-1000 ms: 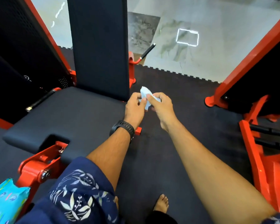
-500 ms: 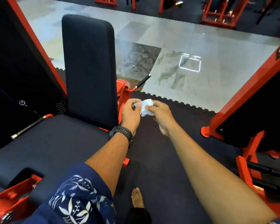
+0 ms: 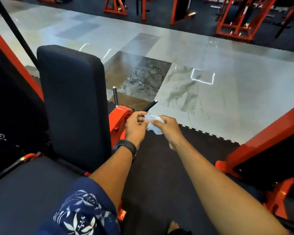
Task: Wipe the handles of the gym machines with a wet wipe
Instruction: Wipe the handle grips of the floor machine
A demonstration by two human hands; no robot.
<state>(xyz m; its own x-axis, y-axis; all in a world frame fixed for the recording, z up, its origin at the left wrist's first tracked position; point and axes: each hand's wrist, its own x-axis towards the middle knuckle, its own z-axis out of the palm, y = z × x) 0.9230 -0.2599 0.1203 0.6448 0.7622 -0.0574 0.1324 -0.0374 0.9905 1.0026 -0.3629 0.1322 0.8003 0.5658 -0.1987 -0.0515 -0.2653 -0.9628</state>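
A crumpled white wet wipe (image 3: pixel 153 125) is held in front of me, just right of the machine's backrest. My right hand (image 3: pixel 167 128) grips it from the right. My left hand (image 3: pixel 136 127), with a black watch on the wrist, pinches its left edge. Just beyond my left hand a black angled handle (image 3: pixel 150 105) sticks out from the red bracket (image 3: pixel 120 114). A second black handle (image 3: pixel 115 96) stands upright behind the bracket. Neither hand touches a handle.
The black padded backrest (image 3: pixel 73 102) and seat (image 3: pixel 24 192) fill the left. A red-framed machine (image 3: pixel 265 141) stands at the right. Black rubber matting (image 3: pixel 153 175) lies under my arms, pale glossy tiles (image 3: pixel 219 82) beyond it, more red machines (image 3: pixel 236 19) at the far side.
The view has tilted up and moved forward, so more of the tiled floor and both handles now show. Both hands kept working the wipe and came closer to the angled handle.
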